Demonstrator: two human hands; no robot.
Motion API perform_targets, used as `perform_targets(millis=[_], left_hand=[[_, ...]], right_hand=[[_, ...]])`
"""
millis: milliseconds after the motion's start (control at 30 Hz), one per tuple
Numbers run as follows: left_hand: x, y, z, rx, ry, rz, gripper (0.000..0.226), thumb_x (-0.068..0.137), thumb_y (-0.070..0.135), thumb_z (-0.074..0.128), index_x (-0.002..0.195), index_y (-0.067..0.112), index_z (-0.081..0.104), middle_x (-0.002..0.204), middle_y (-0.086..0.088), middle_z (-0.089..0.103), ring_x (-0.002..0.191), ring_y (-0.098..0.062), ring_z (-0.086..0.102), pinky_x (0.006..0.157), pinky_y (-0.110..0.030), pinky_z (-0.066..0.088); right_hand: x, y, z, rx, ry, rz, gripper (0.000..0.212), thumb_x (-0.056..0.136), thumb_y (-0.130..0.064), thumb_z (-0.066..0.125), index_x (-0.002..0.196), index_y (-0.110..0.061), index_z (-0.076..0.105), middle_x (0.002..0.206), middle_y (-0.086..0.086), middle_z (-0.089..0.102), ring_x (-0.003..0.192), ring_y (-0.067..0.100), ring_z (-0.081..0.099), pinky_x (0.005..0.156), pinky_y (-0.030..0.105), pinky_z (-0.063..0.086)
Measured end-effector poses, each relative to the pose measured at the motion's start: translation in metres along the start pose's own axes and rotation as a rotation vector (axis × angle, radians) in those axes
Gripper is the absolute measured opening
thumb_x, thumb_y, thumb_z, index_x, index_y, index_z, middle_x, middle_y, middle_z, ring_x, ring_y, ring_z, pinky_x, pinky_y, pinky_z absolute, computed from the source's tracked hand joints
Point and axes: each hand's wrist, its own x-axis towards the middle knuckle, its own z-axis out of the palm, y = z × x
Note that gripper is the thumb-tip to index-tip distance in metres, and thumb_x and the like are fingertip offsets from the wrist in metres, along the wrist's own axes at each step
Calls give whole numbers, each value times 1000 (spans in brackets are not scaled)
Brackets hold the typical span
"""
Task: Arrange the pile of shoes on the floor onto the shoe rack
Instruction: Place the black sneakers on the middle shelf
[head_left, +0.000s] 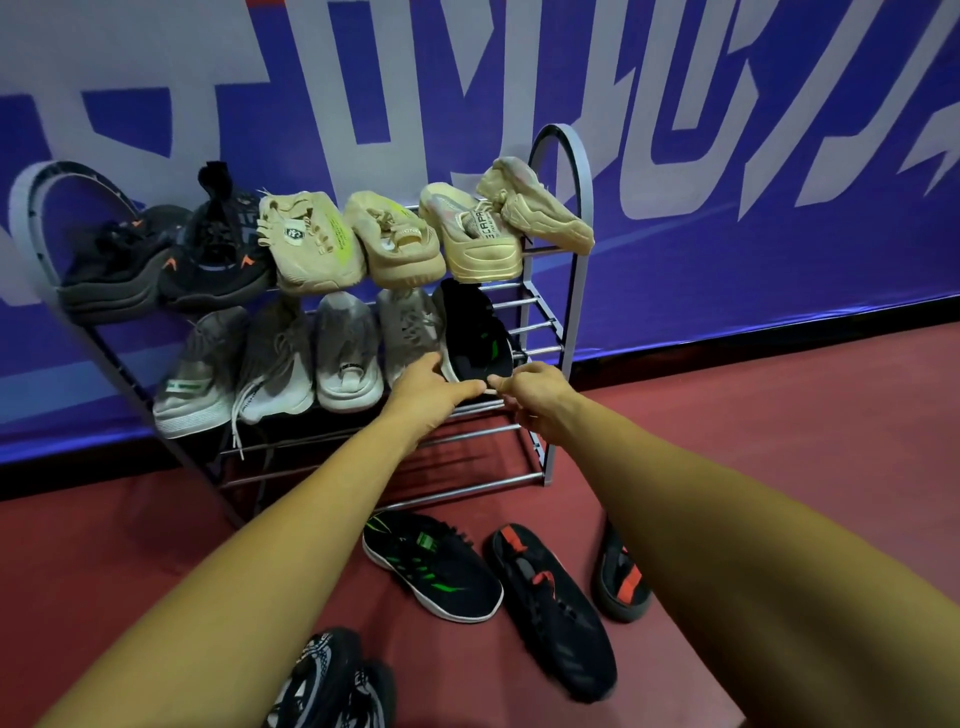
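The shoe rack (556, 332) stands against a blue banner wall (727, 156), reaching from nine o'clock across to about two o'clock. On its top tier, from the left: two dark shoes with orange marks (171, 260), then two beige sneakers (358, 241), then a second beige pair (498, 223) at the right end, one of these tilted up against the rack's arched side frame.

The middle tier, left to right, carries four grey shoes (270, 364) side by side, heels toward the camera, a white lace hanging down from the second. Just right of them, at about twelve o'clock from the hands, sits a black shoe with green marks (475, 335), heel outward on the bars.

The left hand (431, 392) reaches in from seven o'clock — its fingers are stretched forward and lie against the heel edge of that black shoe, thumb tip at its rim. The right hand (535, 395) comes in from five o'clock, loosely curled, thumb and forefinger pinched at the same heel edge; whether it truly grips the shoe, I cannot tell. The two hands nearly touch.

The bottom bars of the rack hold nothing visible. On the red floor (104, 545) — around six o'clock — lie a black-and-white patterned shoe (322, 670) at the lower edge, the matching black shoe with green stripes (431, 564), a long black shoe with red accents (550, 608), and, partly hidden behind the right forearm, another black-and-red shoe (621, 582).
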Motion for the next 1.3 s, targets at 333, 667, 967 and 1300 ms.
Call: perform_targets(millis=[333,667,967,1300], left_hand=[[4,2,8,342,116,89,71,78,56,73,130,10,55,116,-12,62,109,-31,59,82,-36,46],[-7,-4,13,417,119,169,66,86,51,69,136,11,52,126,-11,54,116,-28,55,95,-36,45],[-20,-10,7,432,46,147,58,91,33,65,143,16,46,115,-5,61,108,-27,58,92,-35,47],[-48,-51,-13,619,-149,61,54,87,23,62,140,16,51,117,-8,67,113,-28,60,97,-35,48]], right_hand=[[17,-5,-2,-110,51,-69,56,95,-15,64,147,-13,42,91,10,58,61,15,49,46,23,35],[8,1,-10,-215,16,-146,50,95,-31,64,139,-10,52,101,6,65,70,16,52,61,27,40],[-21,0,-9,-245,-65,-101,18,95,-23,67,96,-9,55,77,10,49,76,25,50,58,31,37],[-41,34,23,-568,-140,-64,10,87,-10,67,89,-5,59,67,10,54,70,27,57,45,24,37]])
